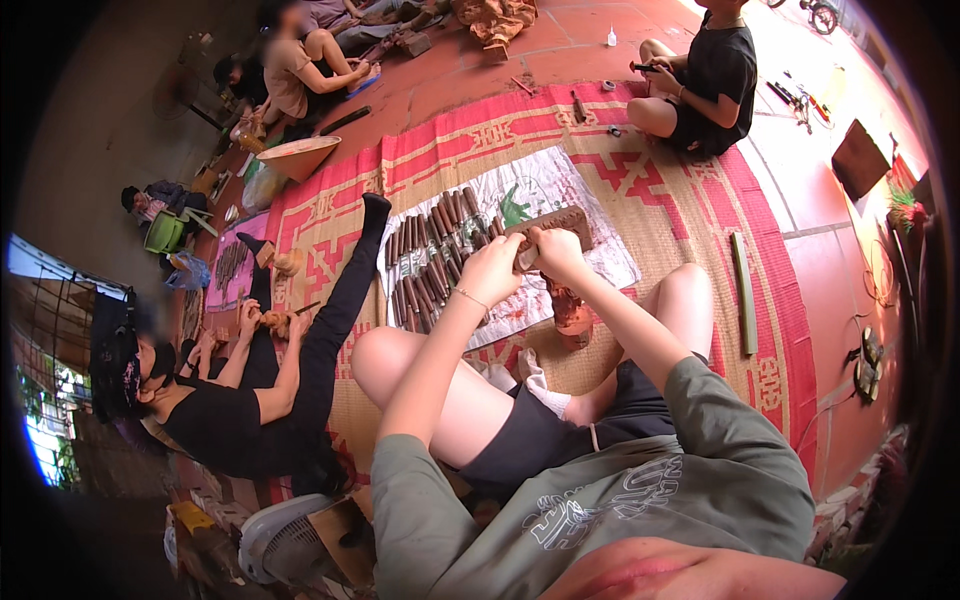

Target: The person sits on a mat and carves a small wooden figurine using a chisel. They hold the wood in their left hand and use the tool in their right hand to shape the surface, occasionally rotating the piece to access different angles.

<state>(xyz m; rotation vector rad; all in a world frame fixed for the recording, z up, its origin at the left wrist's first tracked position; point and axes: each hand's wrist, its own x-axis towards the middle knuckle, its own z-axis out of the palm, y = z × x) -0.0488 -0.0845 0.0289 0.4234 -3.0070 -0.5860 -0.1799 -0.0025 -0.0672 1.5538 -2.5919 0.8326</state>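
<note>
My left hand [492, 268] and my right hand [558, 254] meet in front of me, fingers closed around the near end of a brown wooden block [572, 222] with a rough, carved-looking surface. Its far end reaches out to the right, over a white cloth. Beneath my right forearm stands a reddish-brown carved wooden piece [572, 318], partly hidden by that arm. Just left of my hands, rows of wood-handled carving chisels [425, 245] lie on the white cloth [605, 255]. A green print shows on the cloth beyond them.
A red and tan woven mat [690, 255] spreads beneath me. At left, a person in black [230, 420] holds a small wooden carving, one leg stretched toward the cloth. Another person [715, 80] sits at the far right. A long pale strip [743, 290] lies along the right side.
</note>
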